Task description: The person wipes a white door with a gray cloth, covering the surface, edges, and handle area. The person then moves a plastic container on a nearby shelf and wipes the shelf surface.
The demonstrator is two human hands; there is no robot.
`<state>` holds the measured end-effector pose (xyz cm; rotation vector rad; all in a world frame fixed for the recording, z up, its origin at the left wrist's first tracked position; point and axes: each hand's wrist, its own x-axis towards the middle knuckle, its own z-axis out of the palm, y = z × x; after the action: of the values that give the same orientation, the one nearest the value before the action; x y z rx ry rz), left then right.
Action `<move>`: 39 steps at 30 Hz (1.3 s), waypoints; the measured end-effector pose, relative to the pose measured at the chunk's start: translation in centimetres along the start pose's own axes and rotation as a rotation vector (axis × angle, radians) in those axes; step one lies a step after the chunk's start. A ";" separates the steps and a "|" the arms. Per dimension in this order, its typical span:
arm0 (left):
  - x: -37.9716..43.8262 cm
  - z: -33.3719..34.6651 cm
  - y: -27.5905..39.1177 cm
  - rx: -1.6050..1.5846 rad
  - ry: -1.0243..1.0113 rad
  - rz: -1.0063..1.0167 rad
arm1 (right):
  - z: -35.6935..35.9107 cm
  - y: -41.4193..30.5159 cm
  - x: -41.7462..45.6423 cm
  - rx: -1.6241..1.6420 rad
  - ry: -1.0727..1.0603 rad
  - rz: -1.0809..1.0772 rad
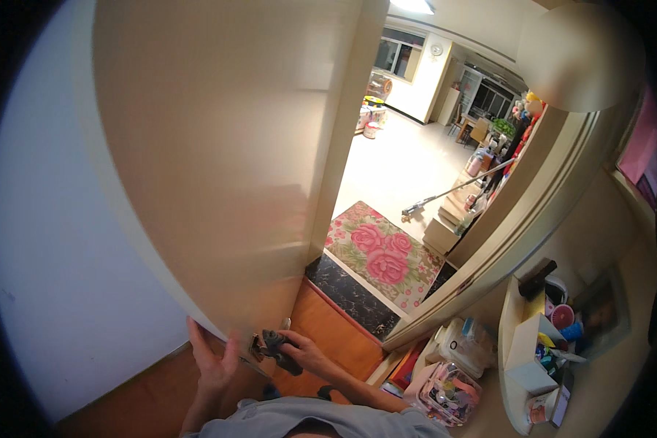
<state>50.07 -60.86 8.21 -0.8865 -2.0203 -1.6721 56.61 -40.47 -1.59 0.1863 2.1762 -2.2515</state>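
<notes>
A tall beige door (213, 137) stands partly ajar before me. My left hand (216, 353) rests on the door near its edge, fingers spread to either side of it. My right hand (301, 350) grips a dark, bulky power tool (282, 353), perhaps a drill; its type cannot be told for certain. The tool's front end is at the metal door hardware (255, 346), low on the door in the view. Whether the tool touches the hardware is hard to see.
Right of the doorway, a wall shelf (506, 350) holds small items, with a clear pink-trimmed case (446, 391) and plastic containers (465, 345) below. Beyond the dark stone threshold (350, 295) lie a floral mat (386, 254) and a long-handled floor cleaner (421, 205).
</notes>
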 end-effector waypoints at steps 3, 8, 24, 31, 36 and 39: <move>1.3 -1.7 -1.3 0.030 0.089 -0.028 | 0.4 -0.5 1.5 0.093 0.035 0.083; 4.9 -4.4 -2.5 -0.058 0.216 -0.221 | 0.1 0.7 4.5 0.333 0.119 0.217; 13.2 -11.9 -10.6 -0.063 0.391 -0.220 | -7.7 -1.1 14.6 0.722 -0.064 0.171; 13.9 -11.9 -11.9 -0.072 0.468 -0.314 | -9.1 -9.7 18.4 0.931 -0.750 0.003; 12.9 -13.6 -14.2 0.042 0.501 -0.336 | -9.0 -4.8 20.7 0.813 -0.309 0.163; 13.9 -14.3 -13.0 0.046 0.494 -0.337 | -7.3 -5.2 21.5 0.774 -0.383 0.122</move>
<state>29.58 -72.72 10.79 -0.0894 -1.9108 -1.7823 35.46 -31.27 1.49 -0.1081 1.0213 -2.6462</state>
